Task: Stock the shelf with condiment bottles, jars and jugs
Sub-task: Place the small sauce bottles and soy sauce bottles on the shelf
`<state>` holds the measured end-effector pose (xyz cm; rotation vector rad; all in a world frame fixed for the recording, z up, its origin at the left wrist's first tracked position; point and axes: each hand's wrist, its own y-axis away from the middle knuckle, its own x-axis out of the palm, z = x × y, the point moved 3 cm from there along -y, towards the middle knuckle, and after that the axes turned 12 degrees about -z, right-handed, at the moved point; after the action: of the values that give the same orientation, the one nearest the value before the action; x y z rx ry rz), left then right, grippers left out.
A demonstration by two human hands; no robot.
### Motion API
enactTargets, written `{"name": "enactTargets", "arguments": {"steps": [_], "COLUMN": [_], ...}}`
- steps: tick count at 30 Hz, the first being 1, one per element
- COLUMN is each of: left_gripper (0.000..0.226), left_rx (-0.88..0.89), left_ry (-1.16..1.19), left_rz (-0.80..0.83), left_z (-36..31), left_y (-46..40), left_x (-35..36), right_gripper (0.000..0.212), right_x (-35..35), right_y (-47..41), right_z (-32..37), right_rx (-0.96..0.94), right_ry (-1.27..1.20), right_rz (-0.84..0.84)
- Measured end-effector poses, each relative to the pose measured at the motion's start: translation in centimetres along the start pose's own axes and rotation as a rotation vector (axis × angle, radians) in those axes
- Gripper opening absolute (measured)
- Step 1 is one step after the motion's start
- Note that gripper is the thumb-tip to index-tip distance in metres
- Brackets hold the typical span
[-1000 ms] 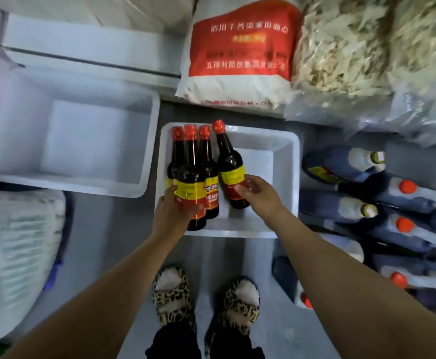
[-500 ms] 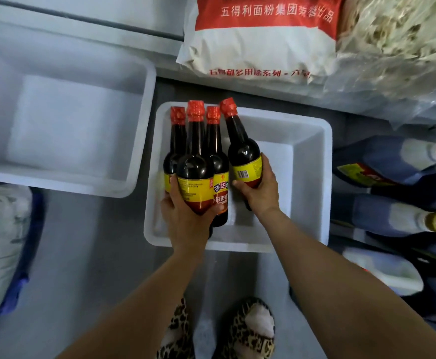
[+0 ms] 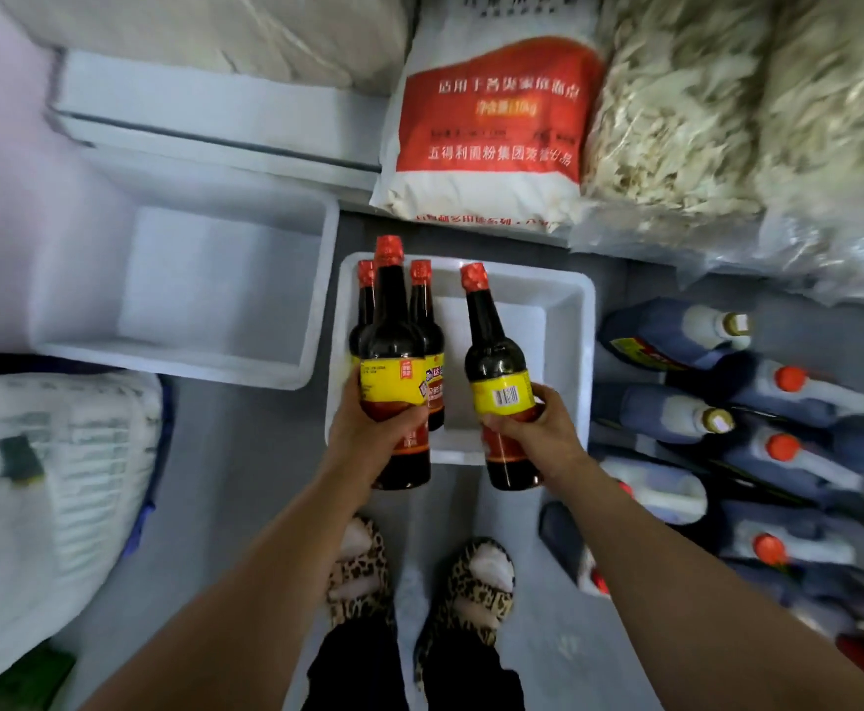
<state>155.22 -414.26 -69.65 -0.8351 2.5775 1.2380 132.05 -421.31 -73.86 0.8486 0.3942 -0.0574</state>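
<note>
Four dark sauce bottles with red caps are in view — three bunched at the left and one apart at the right. Two white foam boxes sit on the floor, a larger one and a smaller one; one red-and-white flour sack stands behind them. At the right lies a heap of blue jugs — at least eight, the farther ones too blurred to count — and below are two leopard-print slippers.

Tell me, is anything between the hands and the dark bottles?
No. The left hand already grips one bottle and the right hand another, both lifted over the white tub.
</note>
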Motion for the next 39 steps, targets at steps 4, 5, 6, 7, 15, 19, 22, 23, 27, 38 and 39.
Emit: {"name": "enactTargets", "arguments": {"steps": [4, 5, 6, 7, 15, 19, 22, 23, 27, 38, 39], "left_gripper": [0.073, 0.068, 0.064, 0.061, 0.077, 0.077, 0.080, 0.082, 0.066, 0.088, 0.094], "left_rx": [0.010, 0.020, 0.030, 0.039, 0.126, 0.183, 0.259, 0.288, 0.327, 0.550, 0.568], "left_ry": [0.042, 0.047, 0.053, 0.060, 0.177, 0.257, 0.311, 0.328, 0.400, 0.439, 0.444], "left_rz": [0.132, 0.163, 0.187, 0.210, 0.369, 0.457, 0.508, 0.525, 0.626, 0.802, 0.795], "left_z": [-6.5, -8.2, -10.0, -11.9, -27.3, -34.7, -40.0, -41.6, -47.7, -60.0, -60.8], "left_y": [6.3, 7.9, 9.4, 11.0, 22.8, 28.2, 32.3, 33.6, 38.3, 47.3, 47.7], "left_x": [-3.0, -3.8, -4.6, -5.4, -11.4, -13.7, -15.3, -15.7, -16.9, -16.8, -16.4], "right_gripper": [0.085, 0.092, 0.097, 0.099, 0.067, 0.062, 0.054, 0.053, 0.054, 0.060, 0.068], "right_x": [-4.6, -5.8, -7.0, -8.2, -16.3, -19.5, -22.0, -22.8, -26.4, -32.6, -33.1], "right_y": [8.0, 10.1, 12.0, 14.0, 28.4, 34.9, 39.2, 40.5, 44.8, 50.3, 50.4], "right_z": [4.3, 5.7, 7.2, 8.9, 22.8, 29.6, 34.0, 35.4, 40.3, 51.1, 52.0], "right_rx": [0.106, 0.130, 0.141, 0.139, 0.017, -0.082, -0.181, -0.215, -0.354, -0.565, -0.583], "right_ry": [-0.111, -0.143, -0.177, -0.213, -0.459, -0.574, -0.634, -0.648, -0.704, -0.959, -0.968], "right_rz": [0.045, 0.051, 0.054, 0.060, 0.129, 0.139, 0.159, 0.167, 0.149, 0.194, 0.180]}}
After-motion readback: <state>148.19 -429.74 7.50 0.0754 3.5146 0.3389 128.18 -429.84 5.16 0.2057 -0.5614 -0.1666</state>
